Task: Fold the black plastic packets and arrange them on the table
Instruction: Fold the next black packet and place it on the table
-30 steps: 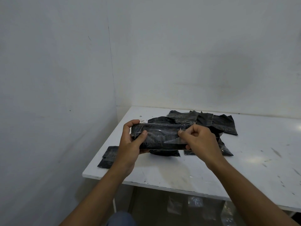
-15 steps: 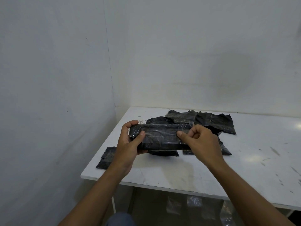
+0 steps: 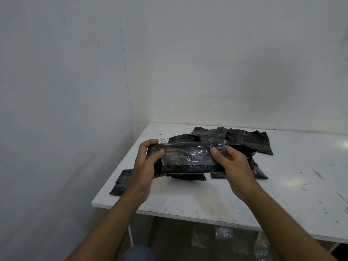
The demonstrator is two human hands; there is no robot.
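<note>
I hold a long black plastic packet (image 3: 188, 157) level above the white table (image 3: 197, 200). My left hand (image 3: 146, 162) grips its left end, thumb on the front face and fingers curled over the top edge. My right hand (image 3: 231, 164) pinches the right end, thumb on top. Behind the held packet lies a loose pile of black packets (image 3: 244, 140). Two small folded packets (image 3: 122, 181) lie at the table's left edge, partly overhanging it.
The table stands in a corner, with a white wall close on the left and another behind. Its front edge runs just below my wrists. Several clear packets (image 3: 224, 232) lie on the floor under the table. Bare tabletop with scuff marks (image 3: 318, 174) extends to the right.
My right hand has slid a little further toward the packet's right end. The packet stays in both hands at about the same height.
</note>
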